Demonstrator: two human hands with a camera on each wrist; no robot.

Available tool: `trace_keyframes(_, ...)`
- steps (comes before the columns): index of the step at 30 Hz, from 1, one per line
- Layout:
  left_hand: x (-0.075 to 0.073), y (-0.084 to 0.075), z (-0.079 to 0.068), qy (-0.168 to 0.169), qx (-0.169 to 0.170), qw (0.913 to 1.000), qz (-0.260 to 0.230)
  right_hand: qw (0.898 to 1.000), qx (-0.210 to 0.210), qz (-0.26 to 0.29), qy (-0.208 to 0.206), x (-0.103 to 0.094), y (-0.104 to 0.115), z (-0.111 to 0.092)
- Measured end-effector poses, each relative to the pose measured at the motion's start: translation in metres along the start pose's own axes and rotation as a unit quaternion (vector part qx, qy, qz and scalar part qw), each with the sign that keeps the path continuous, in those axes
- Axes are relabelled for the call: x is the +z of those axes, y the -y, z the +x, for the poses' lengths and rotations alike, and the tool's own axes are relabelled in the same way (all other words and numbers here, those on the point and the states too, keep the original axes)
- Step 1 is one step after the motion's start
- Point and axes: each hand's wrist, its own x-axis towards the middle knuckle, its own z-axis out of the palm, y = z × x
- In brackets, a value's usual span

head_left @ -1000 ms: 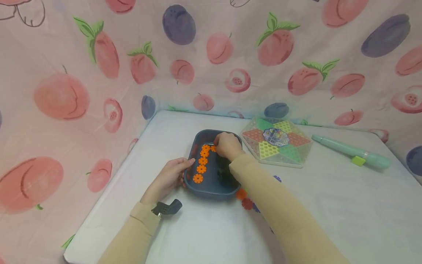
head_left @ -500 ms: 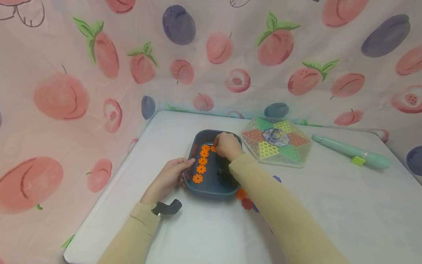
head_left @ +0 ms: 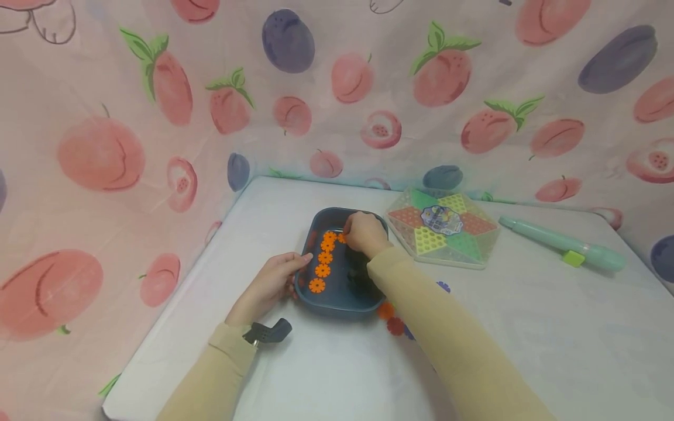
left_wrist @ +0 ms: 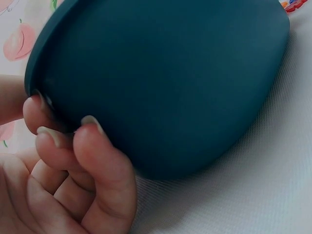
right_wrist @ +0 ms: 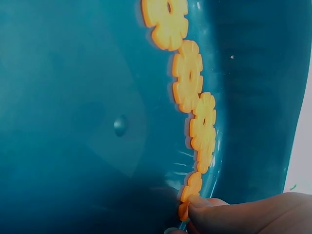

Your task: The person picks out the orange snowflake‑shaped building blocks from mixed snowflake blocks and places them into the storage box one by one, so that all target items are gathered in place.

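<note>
A dark blue plastic basin (head_left: pixel 337 310) sits on the white table, and my left hand (head_left: pixel 270 285) grips its left rim. In the left wrist view that hand's curled fingers (left_wrist: pixel 105 165) press the basin's outer wall, the thumb over the edge. Inside, several orange flower-shaped snowflake discs (head_left: pixel 323 271) lie in a row along the left side, the far ones overlapping. My right hand (head_left: pixel 364 234) reaches over the far part of the basin and pinches another orange snowflake disc (right_wrist: pixel 191 187) at the row's far end. The right forearm hides part of the basin's right wall.
Loose discs, including an orange disc (head_left: pixel 387 310), a red disc (head_left: pixel 396 326) and a purple disc (head_left: pixel 443 286), lie beside the right sleeve. Behind right are a hexagonal Chinese checkers board (head_left: pixel 442 231) and a mint-green wand-like tube (head_left: pixel 553 238) on a lime block (head_left: pixel 573 258). Fruit-print cloth surrounds the table.
The head view has shifted very slightly. Both hands, the basin and the row of discs stay as they were.
</note>
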Motion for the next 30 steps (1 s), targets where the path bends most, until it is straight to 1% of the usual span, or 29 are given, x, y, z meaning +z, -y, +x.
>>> trace_keyframes(11,0.001,0.000,0.000,-0.007,0.003,1.0000,0.004,1.000,0.000,-0.008,0.007,-0.002,0.002,-0.001)
trace_keyframes(14,0.001,0.001,0.000,-0.008,0.002,0.9999,0.008,1.000,-0.001,-0.004,0.005,-0.003,0.003,-0.002)
trace_keyframes(16,0.001,0.001,0.001,-0.008,0.002,0.9999,0.011,1.000,-0.009,0.003,0.003,-0.003,0.002,-0.002)
trace_keyframes(22,0.001,0.002,0.002,-0.003,0.003,0.9999,0.014,0.996,-0.064,0.053,0.013,-0.011,0.003,-0.009)
trace_keyframes(26,0.001,0.000,0.002,-0.002,0.005,0.9999,0.015,0.991,-0.105,0.075,0.020,-0.025,0.006,-0.018)
trace_keyframes(30,0.000,-0.001,0.001,-0.006,0.004,0.9999,0.014,0.987,-0.134,0.090,0.023,-0.042,0.006,-0.028)
